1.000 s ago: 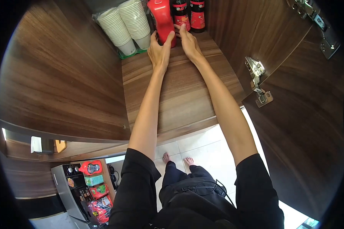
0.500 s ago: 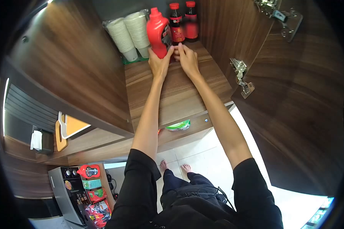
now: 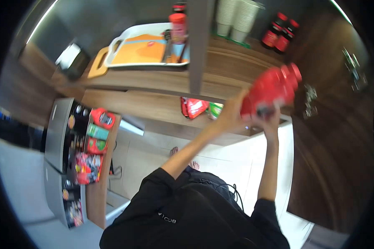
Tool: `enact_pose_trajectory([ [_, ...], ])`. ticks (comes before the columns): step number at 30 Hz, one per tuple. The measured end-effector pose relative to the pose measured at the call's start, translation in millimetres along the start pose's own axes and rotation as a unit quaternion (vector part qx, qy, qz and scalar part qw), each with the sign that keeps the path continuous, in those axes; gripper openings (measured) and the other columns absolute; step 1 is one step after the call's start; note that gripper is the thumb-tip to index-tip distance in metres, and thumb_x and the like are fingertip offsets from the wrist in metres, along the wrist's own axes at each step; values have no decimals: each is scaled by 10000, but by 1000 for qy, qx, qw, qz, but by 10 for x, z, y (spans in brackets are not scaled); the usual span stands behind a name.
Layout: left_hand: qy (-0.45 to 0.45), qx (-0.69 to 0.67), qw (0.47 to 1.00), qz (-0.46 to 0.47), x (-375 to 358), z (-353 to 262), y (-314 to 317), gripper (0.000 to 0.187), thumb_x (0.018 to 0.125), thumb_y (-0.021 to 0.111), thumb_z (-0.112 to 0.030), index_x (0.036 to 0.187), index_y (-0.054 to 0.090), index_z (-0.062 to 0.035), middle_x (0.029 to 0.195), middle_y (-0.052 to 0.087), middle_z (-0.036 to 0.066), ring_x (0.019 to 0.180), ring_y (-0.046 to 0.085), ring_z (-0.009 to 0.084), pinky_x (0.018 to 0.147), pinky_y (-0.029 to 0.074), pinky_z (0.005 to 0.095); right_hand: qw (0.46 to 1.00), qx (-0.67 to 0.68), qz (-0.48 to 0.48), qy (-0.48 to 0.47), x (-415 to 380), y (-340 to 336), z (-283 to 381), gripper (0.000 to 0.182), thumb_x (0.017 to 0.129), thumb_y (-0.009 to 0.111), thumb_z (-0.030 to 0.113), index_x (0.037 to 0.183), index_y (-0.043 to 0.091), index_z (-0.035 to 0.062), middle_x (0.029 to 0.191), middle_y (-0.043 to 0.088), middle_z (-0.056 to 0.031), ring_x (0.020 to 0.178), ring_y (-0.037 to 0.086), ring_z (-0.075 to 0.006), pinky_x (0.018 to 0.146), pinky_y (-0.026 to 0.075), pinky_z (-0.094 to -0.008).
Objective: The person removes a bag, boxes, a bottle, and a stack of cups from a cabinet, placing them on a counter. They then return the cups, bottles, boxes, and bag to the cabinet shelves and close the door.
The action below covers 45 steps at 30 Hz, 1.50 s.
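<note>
A large red plastic bottle [image 3: 270, 89] is in the air in front of the cabinet, tilted with its cap toward the upper right and blurred by motion. My left hand [image 3: 233, 112] is closed around its lower end. From below, my right hand [image 3: 270, 121] grips the side near the dark label; some fingers are hidden or smeared. Behind the bottle, on the cabinet shelf [image 3: 228, 60], stand stacks of paper cups [image 3: 242, 20] and two dark bottles with red caps [image 3: 281, 35].
An open cabinet door [image 3: 328, 157] with metal hinges is at the right. On the left shelf, a white tray [image 3: 112, 54] holds a red-capped container [image 3: 178, 29]; a wooden board [image 3: 97, 64] leans nearby. Packets [image 3: 194, 107] lie in a lower drawer. A counter at lower left holds another red bottle [image 3: 103, 118].
The red bottle has been lifted off the shelf and brought toward me in both hands, now tilted. My view has turned left, showing more of the tray and the lower counter.
</note>
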<state>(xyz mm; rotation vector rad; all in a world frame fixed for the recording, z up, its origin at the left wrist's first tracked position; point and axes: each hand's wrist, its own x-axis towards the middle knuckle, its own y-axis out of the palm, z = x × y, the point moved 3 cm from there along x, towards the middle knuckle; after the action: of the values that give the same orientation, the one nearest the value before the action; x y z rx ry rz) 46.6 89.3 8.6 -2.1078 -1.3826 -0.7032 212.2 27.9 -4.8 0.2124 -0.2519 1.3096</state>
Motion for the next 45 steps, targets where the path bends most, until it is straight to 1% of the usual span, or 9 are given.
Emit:
enact_pose_trajectory([
  [6,-31,4,994,103,-1339,-488,-501,724,712,843,-237,1319,510,-25,1195,627,192,1062,645,342,910,516,373,949,-107,280,-93,-899,699,361,627,605,888,111,1180,639,80,1195,665,-50,1151,584,-286,984,481,-408],
  [8,-141,-48,986,68,-1818,-287,-563,752,660,860,-217,1300,519,-21,1180,626,199,1051,640,384,897,526,409,955,-130,260,-53,-1121,941,67,537,595,877,149,1094,690,90,1183,674,-51,1144,584,-312,990,466,-407],
  [14,-290,131,946,63,-2744,337,-986,637,620,905,-236,1165,646,-34,993,715,132,904,713,301,824,560,384,937,-66,308,151,-1296,1506,-852,799,587,939,224,1278,564,79,1175,658,-112,1255,522,-315,1024,454,-416],
  [16,-317,148,937,16,-2917,479,-1088,587,623,917,-248,1116,681,-33,948,733,105,886,720,240,818,562,365,932,-84,329,126,-1270,1656,-1048,814,697,897,253,1367,476,63,1278,572,-160,1307,490,-322,1033,448,-425],
  [23,-377,-16,907,-189,-2797,1038,-1802,607,640,937,-105,1169,651,-20,1138,686,77,1026,661,176,934,535,351,936,-159,288,129,-1175,1812,-1758,570,907,722,267,1401,488,102,1390,495,-128,1267,540,-278,972,502,-418],
  [27,-351,64,903,-238,-2641,1685,-2284,603,629,942,-128,1148,650,-25,1110,693,84,988,662,182,916,533,351,936,-140,266,185,-1111,1827,-1800,527,918,717,284,1365,519,87,1365,522,-118,1228,570,-271,962,506,-403],
  [36,-404,169,863,-251,-2403,2968,-3067,707,544,974,-284,1096,652,19,1122,690,160,1012,658,264,928,503,408,962,-41,55,262,-1467,1685,-1892,417,935,699,267,1294,569,99,1261,619,-87,1102,630,-192,887,529,-351],
  [39,-432,190,854,-219,-2421,3267,-3214,789,585,967,-225,1233,580,7,1207,645,151,1108,622,252,985,485,393,961,-37,-13,273,-1709,1621,-1905,391,942,690,242,1287,575,98,1242,631,-84,1095,632,-188,897,525,-352],
  [45,-462,188,845,-193,-1972,2938,-3074,879,556,983,-289,1272,578,23,1289,624,193,1183,594,312,1046,438,438,948,0,-123,294,-1989,1594,-1675,351,948,683,200,1266,584,90,1204,645,-71,1099,624,-182,932,507,-346],
])
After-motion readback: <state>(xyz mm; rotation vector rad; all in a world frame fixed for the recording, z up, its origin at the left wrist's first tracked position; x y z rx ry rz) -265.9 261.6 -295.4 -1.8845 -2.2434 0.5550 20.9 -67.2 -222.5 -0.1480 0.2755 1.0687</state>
